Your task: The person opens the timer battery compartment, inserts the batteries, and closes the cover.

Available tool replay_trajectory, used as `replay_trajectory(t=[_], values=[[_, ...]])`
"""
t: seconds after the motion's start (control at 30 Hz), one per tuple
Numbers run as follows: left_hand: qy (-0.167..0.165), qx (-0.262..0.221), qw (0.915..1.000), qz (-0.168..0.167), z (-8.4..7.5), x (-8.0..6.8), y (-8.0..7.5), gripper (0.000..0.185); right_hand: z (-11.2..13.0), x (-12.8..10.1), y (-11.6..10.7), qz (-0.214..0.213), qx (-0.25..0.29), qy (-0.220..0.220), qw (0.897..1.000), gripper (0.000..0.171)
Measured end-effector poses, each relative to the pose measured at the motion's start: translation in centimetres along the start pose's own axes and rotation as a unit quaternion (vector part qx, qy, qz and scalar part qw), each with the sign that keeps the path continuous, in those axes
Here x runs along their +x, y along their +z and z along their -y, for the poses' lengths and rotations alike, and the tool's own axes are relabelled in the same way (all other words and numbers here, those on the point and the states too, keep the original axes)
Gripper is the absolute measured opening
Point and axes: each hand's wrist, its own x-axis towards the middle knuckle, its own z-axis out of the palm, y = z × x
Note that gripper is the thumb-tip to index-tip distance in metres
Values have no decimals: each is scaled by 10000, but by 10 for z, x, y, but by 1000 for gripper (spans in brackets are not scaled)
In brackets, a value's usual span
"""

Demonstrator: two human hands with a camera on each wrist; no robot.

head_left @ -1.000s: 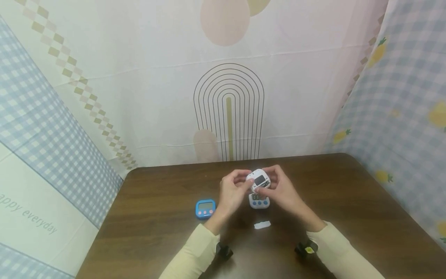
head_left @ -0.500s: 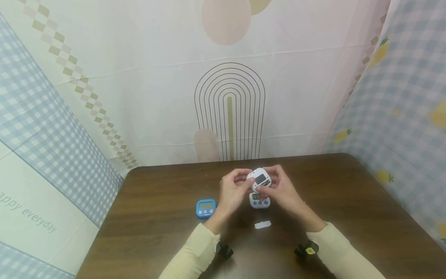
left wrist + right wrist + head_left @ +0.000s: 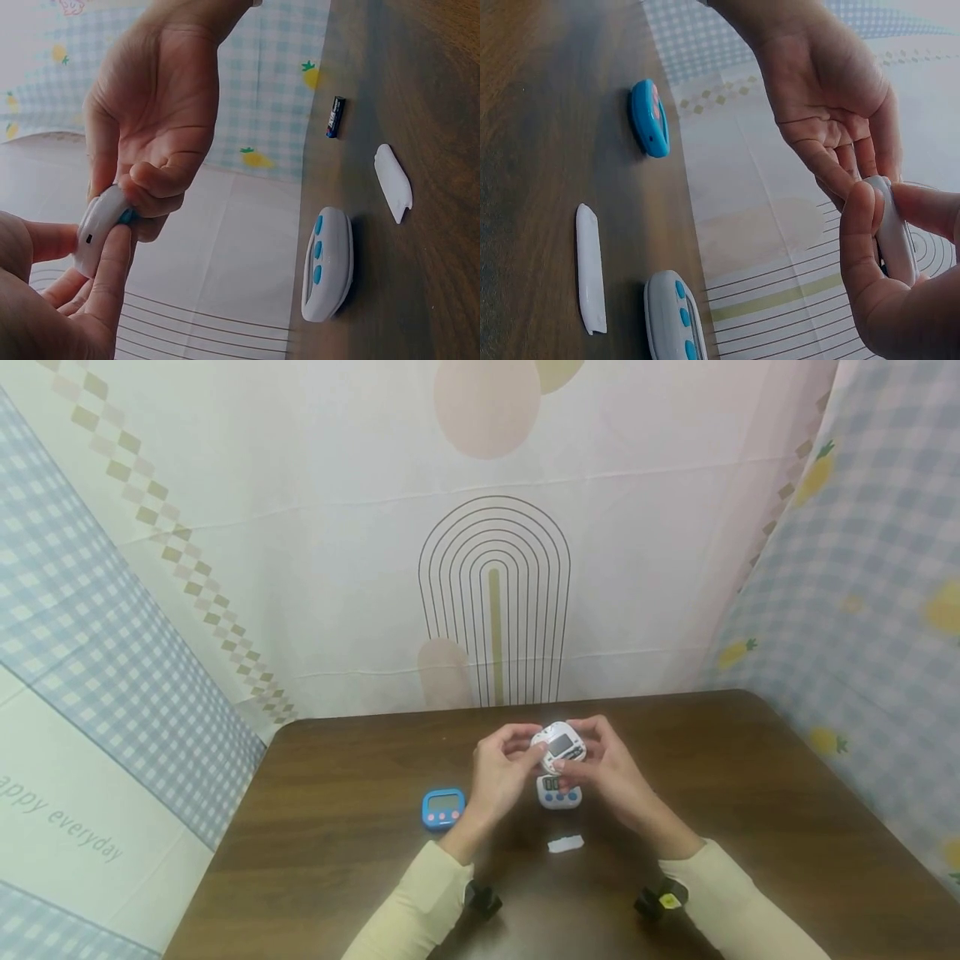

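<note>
- Timers, three: held white timer [image 3: 558,745] and standing-apart white timer [image 3: 558,797], lower centre of the head view; blue timer [image 3: 442,809], farther left;
- Hands, two: left hand [image 3: 504,772]; right hand [image 3: 613,774];
- White strip [image 3: 566,844], one, bottom centre;
- Battery [image 3: 335,117] in sight, one, upper right of the left wrist view;
- Sleeves [image 3: 416,902], two, bottom edge of the head view;
- Table [image 3: 337,777], one

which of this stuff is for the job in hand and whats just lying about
Likely for the job:
held white timer
loose white strip, perhaps its cover
small battery

Apparently just lying about:
blue timer
second white timer, on the table
</note>
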Motion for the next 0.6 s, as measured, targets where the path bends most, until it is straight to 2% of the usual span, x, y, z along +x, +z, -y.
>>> replay_trajectory(t=[0.27, 0.43, 0.6], values=[[-8, 47, 10000, -49, 0, 0, 0, 23, 2, -1, 0, -38, -10, 101, 9999, 65], [9, -18, 9999, -137, 0, 1, -2, 23, 4, -1, -2, -29, -449, 167, 9988, 66], [67, -16, 9998, -204, -4, 4, -5, 23, 8, -2, -3, 123, -1039, 427, 9936, 73]])
